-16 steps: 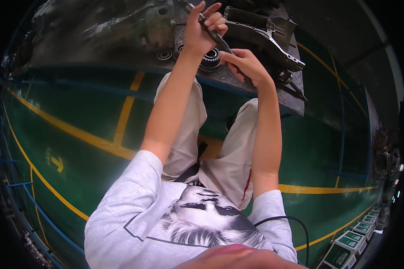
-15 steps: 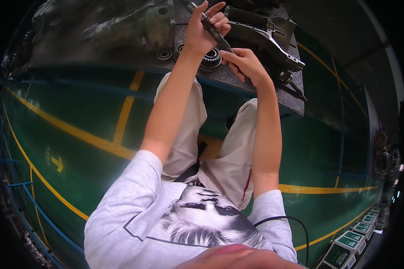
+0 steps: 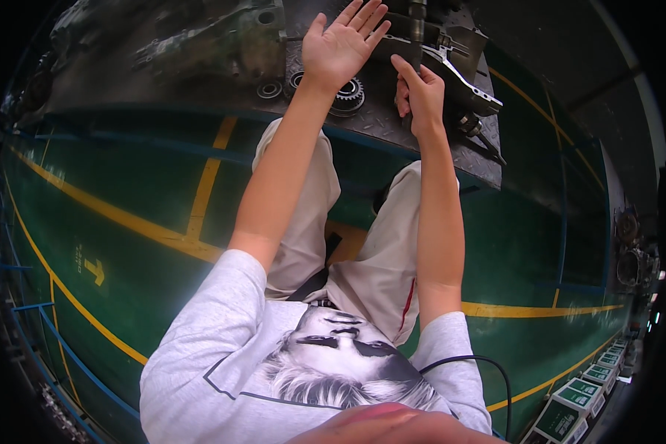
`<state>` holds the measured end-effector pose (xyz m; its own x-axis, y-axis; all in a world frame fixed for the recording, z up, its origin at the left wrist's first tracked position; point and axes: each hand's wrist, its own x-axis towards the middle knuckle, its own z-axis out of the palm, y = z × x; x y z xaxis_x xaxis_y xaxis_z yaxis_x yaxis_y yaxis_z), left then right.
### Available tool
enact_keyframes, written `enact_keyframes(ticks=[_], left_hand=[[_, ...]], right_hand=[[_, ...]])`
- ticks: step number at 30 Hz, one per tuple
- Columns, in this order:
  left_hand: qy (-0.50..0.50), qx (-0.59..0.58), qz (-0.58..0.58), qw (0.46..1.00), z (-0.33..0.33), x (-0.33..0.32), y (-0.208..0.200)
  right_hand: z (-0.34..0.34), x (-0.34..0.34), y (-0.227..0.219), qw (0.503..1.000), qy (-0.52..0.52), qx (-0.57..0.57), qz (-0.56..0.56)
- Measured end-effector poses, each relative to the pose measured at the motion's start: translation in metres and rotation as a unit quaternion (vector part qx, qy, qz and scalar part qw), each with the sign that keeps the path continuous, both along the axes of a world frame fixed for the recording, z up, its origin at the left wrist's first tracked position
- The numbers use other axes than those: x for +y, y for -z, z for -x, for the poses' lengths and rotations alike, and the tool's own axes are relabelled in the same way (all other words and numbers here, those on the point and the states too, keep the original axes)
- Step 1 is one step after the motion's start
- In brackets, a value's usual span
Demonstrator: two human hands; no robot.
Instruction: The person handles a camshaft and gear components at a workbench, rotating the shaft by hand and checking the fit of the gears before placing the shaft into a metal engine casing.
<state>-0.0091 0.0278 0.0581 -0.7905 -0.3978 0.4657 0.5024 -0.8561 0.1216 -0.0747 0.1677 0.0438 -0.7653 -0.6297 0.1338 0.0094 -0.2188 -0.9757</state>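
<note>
My left hand [image 3: 340,46] is raised over a dark metal workbench [image 3: 392,137], palm toward me, fingers spread, holding nothing. My right hand [image 3: 419,96] is just to its right, fingers closed around the lower end of a dark cylindrical tool [image 3: 416,26] that stands nearly upright. Below my left wrist a toothed gear [image 3: 350,92] lies on the bench. A silver metal bracket [image 3: 462,70] lies behind my right hand.
A greasy engine casing [image 3: 214,37] and a small bearing ring [image 3: 268,90] sit on the bench's left part. Below is a green floor with yellow lines [image 3: 200,200]. Green-and-white boxes [image 3: 577,411] are stacked at the lower right. A black cable [image 3: 496,366] runs over my right shoulder.
My left hand has let go of the dark tool and opened flat. The tool has swung from a slant to nearly upright and is held by my right hand alone.
</note>
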Motion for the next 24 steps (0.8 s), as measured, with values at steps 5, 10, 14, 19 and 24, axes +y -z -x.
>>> enact_keyframes(ticks=[5, 10, 14, 19, 24], left_hand=[[0.141, 0.094, -0.006, 0.985, 0.009, -0.019, 0.02], [0.048, 0.0, 0.06, 0.997, 0.01, -0.016, 0.019], [0.077, 0.014, 0.108, 0.991, 0.009, -0.02, 0.02], [0.124, 0.045, 0.123, 0.984, 0.008, -0.018, 0.02], [0.118, 0.049, 0.144, 0.981, 0.005, -0.014, 0.017]], right_hand=[[0.002, 0.003, -0.003, 0.998, 0.052, 0.005, 0.036], [0.007, 0.006, -0.002, 0.995, 0.062, -0.02, 0.072], [0.008, 0.007, -0.002, 0.993, 0.078, -0.016, 0.083], [0.007, 0.007, -0.002, 0.993, 0.09, 0.002, 0.081], [0.007, 0.006, -0.001, 0.992, 0.092, 0.009, 0.083]])
